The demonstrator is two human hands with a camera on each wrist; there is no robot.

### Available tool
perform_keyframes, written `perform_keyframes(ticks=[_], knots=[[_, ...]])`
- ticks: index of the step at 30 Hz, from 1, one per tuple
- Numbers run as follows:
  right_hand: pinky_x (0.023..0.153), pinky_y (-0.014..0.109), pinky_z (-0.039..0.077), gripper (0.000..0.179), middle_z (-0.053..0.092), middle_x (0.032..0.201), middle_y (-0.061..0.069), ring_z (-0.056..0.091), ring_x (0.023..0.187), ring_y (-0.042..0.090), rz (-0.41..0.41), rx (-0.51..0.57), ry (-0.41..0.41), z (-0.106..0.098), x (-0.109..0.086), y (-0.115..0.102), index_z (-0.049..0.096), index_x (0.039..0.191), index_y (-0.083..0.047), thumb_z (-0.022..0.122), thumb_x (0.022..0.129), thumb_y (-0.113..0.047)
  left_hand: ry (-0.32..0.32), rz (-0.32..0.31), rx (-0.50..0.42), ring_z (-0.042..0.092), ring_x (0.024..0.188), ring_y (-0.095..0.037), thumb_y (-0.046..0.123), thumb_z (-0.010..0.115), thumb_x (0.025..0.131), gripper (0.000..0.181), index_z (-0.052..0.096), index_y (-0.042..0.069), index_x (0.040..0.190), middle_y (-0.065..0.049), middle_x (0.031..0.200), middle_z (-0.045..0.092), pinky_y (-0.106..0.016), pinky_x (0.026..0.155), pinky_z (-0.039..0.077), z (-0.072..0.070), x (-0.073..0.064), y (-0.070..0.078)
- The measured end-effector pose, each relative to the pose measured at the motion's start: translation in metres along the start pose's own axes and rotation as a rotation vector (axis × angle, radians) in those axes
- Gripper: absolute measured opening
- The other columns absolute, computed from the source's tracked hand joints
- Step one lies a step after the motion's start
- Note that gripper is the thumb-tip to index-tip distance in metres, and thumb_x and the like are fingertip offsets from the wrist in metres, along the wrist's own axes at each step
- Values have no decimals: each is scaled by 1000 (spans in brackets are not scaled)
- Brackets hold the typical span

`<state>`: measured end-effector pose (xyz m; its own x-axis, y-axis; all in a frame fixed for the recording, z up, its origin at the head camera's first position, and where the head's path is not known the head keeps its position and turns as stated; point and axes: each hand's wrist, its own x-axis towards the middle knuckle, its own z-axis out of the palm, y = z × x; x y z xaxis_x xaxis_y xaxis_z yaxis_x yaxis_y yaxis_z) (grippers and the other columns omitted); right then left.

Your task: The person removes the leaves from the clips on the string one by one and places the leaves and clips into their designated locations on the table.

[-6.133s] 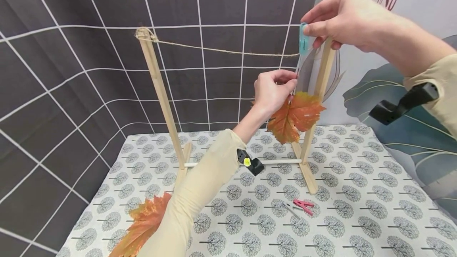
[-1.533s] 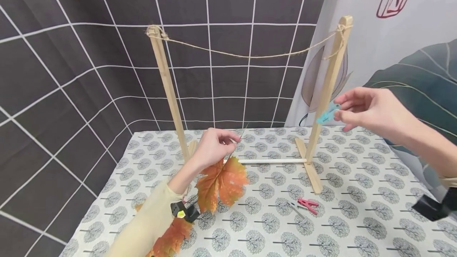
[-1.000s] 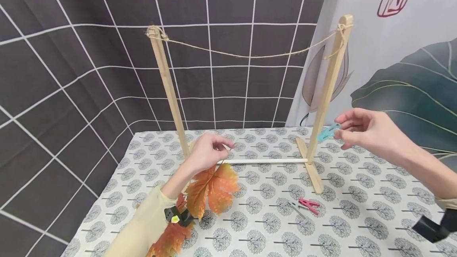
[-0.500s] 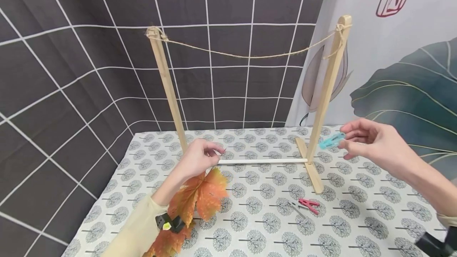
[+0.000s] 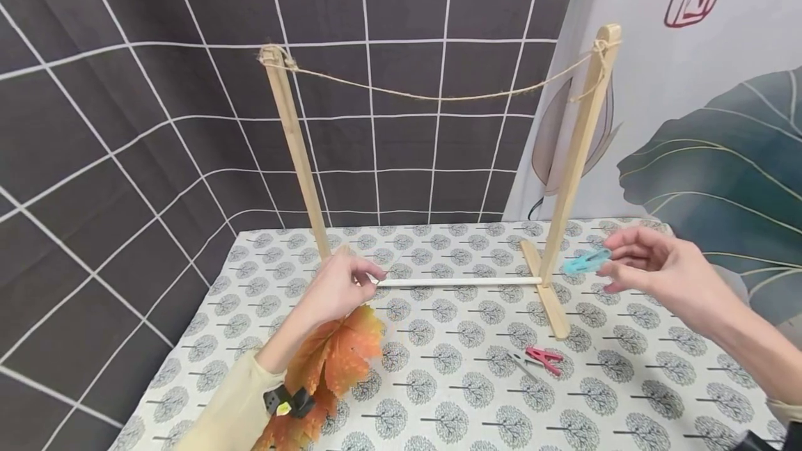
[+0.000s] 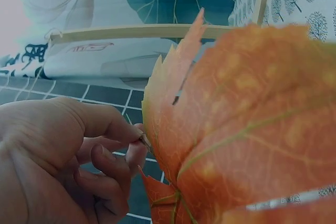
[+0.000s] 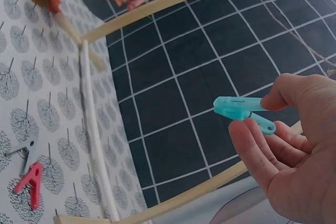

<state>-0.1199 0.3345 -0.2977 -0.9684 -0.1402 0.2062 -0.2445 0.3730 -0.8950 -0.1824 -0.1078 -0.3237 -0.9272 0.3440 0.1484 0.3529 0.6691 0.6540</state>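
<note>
My left hand (image 5: 338,287) pinches the thin stem of an orange maple leaf (image 5: 351,346), which hangs low in front of the frame's left post. Seen from the left wrist, the leaf (image 6: 247,129) fills the right side, its stem between thumb and fingertips. A second orange leaf (image 5: 291,430) lies on the table below, partly hidden by the first leaf and my sleeve. To the right, my right hand (image 5: 670,277) holds a teal clothespin (image 5: 585,262) in the air beside the right post. Thumb and fingers grip the clothespin (image 7: 244,109) by its handle ends in the right wrist view.
A wooden frame stands on the tree-print tablecloth (image 5: 451,381), with a left post (image 5: 297,152), a right post (image 5: 576,159) and a white crossbar (image 5: 464,282). Slack twine (image 5: 438,98) spans the post tops. A pink clothespin (image 5: 545,359) and a grey one (image 5: 525,365) lie in front.
Both hands were up at the twine near the right post, with the clothespin and leaf there. Since then the left hand has gone down and left with the leaf; the right has lowered with the clothespin.
</note>
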Motion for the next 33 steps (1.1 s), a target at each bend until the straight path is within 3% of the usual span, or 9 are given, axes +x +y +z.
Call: perform_keyframes(ticks=[9,13,15,17,22,28,33], knots=[[73,26,58,34,71,95,6,72,81,18,-16,95,-10,3,-7,12,62,114,-10,61,91,15,14,26,43,51,57,-9,-4,66,75,28,80,14,92,6,71,66,-25,49,39,-1,-7,-9],[76,22,56,34,72,95,6,72,78,20,-9,117,-5,6,-11,17,62,114,-10,61,91,15,17,7,38,49,54,-8,-4,67,75,27,80,13,92,-9,91,72,-23,46,37,-1,-10,-11],[77,19,55,33,72,96,5,73,78,20,2,101,1,8,-14,19,61,114,-11,61,92,13,20,-7,40,50,55,-9,-5,68,74,27,80,13,91,-20,111,69,-24,45,38,0,-12,-12],[78,19,55,32,71,96,5,73,79,21,10,112,-2,11,-16,21,61,114,-11,61,92,13,17,-22,46,52,56,-10,-5,68,74,28,79,13,91,-21,110,69,-25,45,39,0,-14,-14],[78,20,55,32,71,97,5,72,81,19,19,148,3,16,-22,27,62,114,-9,61,92,14,8,-63,77,52,59,-12,-4,69,74,28,79,15,91,2,72,66,-28,49,41,1,-17,-18],[80,18,54,33,72,97,4,72,84,16,54,181,11,21,-27,32,62,113,-9,64,89,14,6,-83,92,52,59,-12,-3,68,76,27,79,15,92,7,70,63,-28,48,40,0,-21,-22],[79,19,54,31,72,100,2,72,85,15,88,114,24,26,-31,36,62,113,-9,67,89,9,10,-97,113,51,58,-12,-4,68,76,27,79,14,92,6,70,63,-27,46,39,0,-26,-26]])
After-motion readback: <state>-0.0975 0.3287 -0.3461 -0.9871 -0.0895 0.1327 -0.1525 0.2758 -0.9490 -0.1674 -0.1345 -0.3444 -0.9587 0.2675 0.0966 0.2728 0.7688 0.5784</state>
